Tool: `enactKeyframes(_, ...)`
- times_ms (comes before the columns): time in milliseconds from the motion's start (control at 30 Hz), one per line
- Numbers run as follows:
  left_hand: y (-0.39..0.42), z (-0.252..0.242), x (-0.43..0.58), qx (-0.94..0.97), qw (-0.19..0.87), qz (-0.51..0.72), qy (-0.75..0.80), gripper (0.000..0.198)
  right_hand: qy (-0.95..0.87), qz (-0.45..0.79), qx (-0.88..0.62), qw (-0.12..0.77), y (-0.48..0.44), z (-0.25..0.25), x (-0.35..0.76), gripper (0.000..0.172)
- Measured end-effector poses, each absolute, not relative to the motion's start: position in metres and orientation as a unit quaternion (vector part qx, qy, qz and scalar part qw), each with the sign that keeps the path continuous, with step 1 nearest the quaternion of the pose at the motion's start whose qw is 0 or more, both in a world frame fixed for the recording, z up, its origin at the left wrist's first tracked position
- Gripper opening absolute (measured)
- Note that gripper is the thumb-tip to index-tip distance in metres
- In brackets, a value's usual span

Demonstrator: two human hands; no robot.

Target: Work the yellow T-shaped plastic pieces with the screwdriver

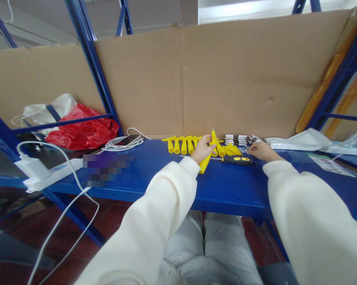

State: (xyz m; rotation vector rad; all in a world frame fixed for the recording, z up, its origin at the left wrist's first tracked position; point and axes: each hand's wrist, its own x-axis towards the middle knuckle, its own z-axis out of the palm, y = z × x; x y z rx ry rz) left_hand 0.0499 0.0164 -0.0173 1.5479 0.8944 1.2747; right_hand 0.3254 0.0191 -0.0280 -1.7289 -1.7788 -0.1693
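Left hand point(202, 150): fingers closed on a yellow piece point(205, 164), its wide end angled down toward the table's front edge. Piece sits over the middle of the table point(163, 178), nearer the back edge than the front. Right hand point(260, 151): well apart from the left, fingers bent, near the back edge; cannot tell if anything is gripped. Beside its fingertips, small yellow parts point(233, 149) in a cluster, and behind them a stack of white-and-dark pieces point(235, 139). Screwdriver point(237, 160), black-and-yellow handle, lies between the hands, roughly parallel to the front edge. Row of yellow pieces point(177, 146) along the back edge, left of the left hand. Farther left, a coiled white cable point(110, 145) near the back edge.
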Motion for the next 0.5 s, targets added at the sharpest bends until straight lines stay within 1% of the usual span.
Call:
enactKeyframes(67,0.012,-0.014,0.050,0.620,0.469,0.514,0.363,0.038,-0.665,-0.034,-0.700,0.258,0.018,-0.024,0.322,0.024)
enactKeyframes(100,0.010,-0.013,0.051,0.615,0.476,0.513,0.363,0.037,-0.660,-0.025,-0.711,0.241,0.017,-0.023,0.321,0.025)
enactKeyframes(300,-0.002,-0.005,0.064,0.574,0.519,0.515,0.369,0.036,-0.663,-0.020,-0.713,0.227,0.016,-0.023,0.319,0.035)
enactKeyframes(367,-0.002,-0.003,0.073,0.562,0.534,0.508,0.376,0.035,-0.656,-0.026,-0.721,0.222,0.019,-0.027,0.321,0.034)
enactKeyframes(500,0.002,0.001,0.101,0.536,0.568,0.481,0.399,0.035,-0.650,-0.052,-0.724,0.225,0.027,-0.032,0.324,0.026)
